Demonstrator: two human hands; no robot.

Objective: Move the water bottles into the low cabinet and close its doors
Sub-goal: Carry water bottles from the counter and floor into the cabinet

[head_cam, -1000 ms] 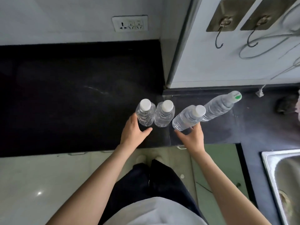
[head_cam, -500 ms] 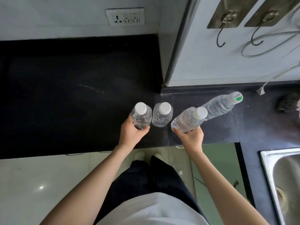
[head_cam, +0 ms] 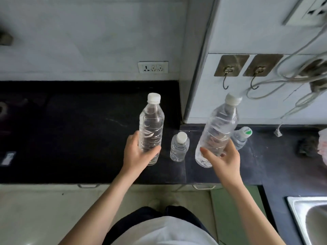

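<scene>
My left hand [head_cam: 137,154] grips the lower part of a clear water bottle [head_cam: 151,128] with a white cap, lifted above the black counter [head_cam: 70,138]. My right hand [head_cam: 223,159] grips a second clear bottle [head_cam: 218,131], also raised and tilted slightly right. Between them a third bottle [head_cam: 178,147] stands on the counter. A fourth bottle with a green-marked cap [head_cam: 241,137] stands behind the right-hand bottle, partly hidden. Two cabinet door handles [head_cam: 87,186] [head_cam: 203,187] show just under the counter's front edge; the doors themselves are hidden.
A steel sink [head_cam: 309,220] sits at the lower right. Wall hooks [head_cam: 225,80] and loose cables [head_cam: 290,85] hang on the white panel behind. A socket [head_cam: 153,67] is on the back wall. A dark cloth [head_cam: 307,146] lies at the counter's right.
Both hands have lifted their bottles off the counter and up toward the camera. The view has tipped upward, showing more wall.
</scene>
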